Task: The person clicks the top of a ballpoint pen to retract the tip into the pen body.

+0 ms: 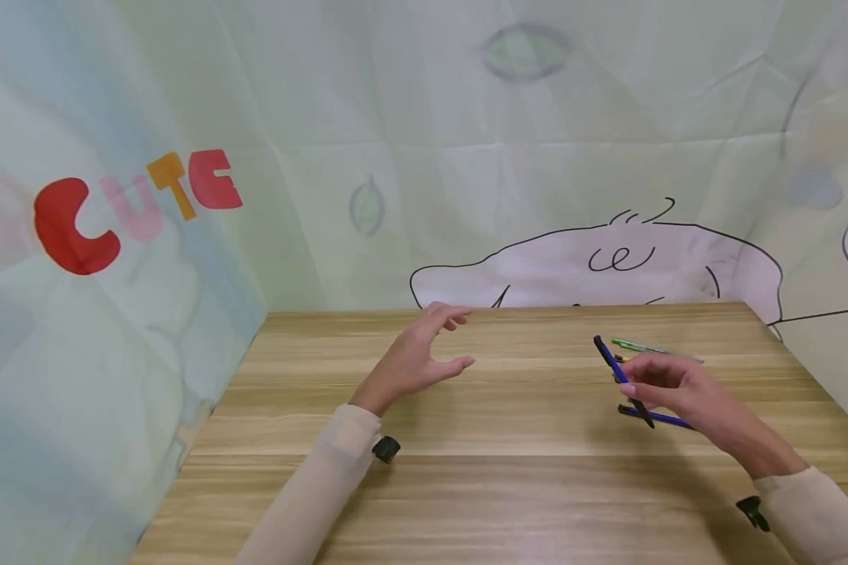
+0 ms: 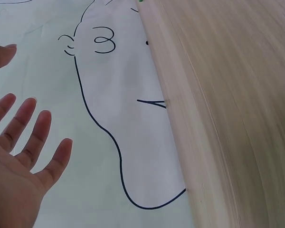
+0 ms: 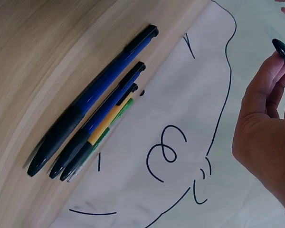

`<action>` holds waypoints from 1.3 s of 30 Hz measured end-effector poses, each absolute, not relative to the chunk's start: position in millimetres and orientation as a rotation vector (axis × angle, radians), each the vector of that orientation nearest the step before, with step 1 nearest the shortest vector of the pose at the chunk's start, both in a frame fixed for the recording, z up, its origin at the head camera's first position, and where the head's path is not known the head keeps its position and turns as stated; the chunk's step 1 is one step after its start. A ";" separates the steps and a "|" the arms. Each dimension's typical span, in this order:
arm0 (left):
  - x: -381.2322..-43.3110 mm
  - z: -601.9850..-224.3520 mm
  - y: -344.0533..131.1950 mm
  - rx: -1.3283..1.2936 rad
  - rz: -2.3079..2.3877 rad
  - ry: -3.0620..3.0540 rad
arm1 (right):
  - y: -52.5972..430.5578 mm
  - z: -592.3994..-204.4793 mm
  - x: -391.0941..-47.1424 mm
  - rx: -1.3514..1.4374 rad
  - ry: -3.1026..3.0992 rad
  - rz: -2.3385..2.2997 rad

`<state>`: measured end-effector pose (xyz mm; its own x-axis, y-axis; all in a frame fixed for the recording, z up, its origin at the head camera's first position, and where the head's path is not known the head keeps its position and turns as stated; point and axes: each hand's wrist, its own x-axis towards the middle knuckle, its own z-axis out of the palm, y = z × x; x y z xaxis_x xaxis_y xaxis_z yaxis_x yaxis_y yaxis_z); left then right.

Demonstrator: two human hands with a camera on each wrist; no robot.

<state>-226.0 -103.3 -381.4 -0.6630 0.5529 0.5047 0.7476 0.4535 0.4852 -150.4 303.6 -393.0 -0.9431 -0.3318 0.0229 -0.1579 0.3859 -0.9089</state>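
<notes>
My right hand pinches a blue pen with black ends between thumb and fingers, tilted above the table. In the right wrist view only a black end of the held pen shows past the fingers. Under the hand lie two more blue pens, a yellow pen and a green pen, side by side; in the head view the hand partly covers them. My left hand hovers over the table's left half, fingers spread and thumb apart, holding nothing.
The wood-grain table ends at a printed cloth backdrop with a line-drawn animal behind the far edge. Another cloth wall with coloured letters stands along the left. Black straps or mounts sit at both wrists.
</notes>
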 end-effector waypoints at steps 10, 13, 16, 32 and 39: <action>-227.2 -383.3 -118.7 -1.088 -1.011 -2.451 | 315.1 -393.6 -144.4 -0.451 2.509 -1.504; -227.6 -384.8 -123.0 -1.080 -1.008 -2.454 | 318.0 -395.0 -142.3 -0.461 2.532 -1.475; -227.7 -386.4 -127.0 -1.076 -1.010 -2.458 | 321.1 -397.2 -139.9 -0.466 2.572 -1.424; -224.2 -390.5 -145.6 -1.038 -1.001 -2.490 | 339.4 -415.5 -129.7 -0.624 2.715 -1.279; -223.2 -390.4 -150.3 -1.014 -1.010 -2.513 | 345.9 -423.9 -129.8 -0.744 2.683 -1.300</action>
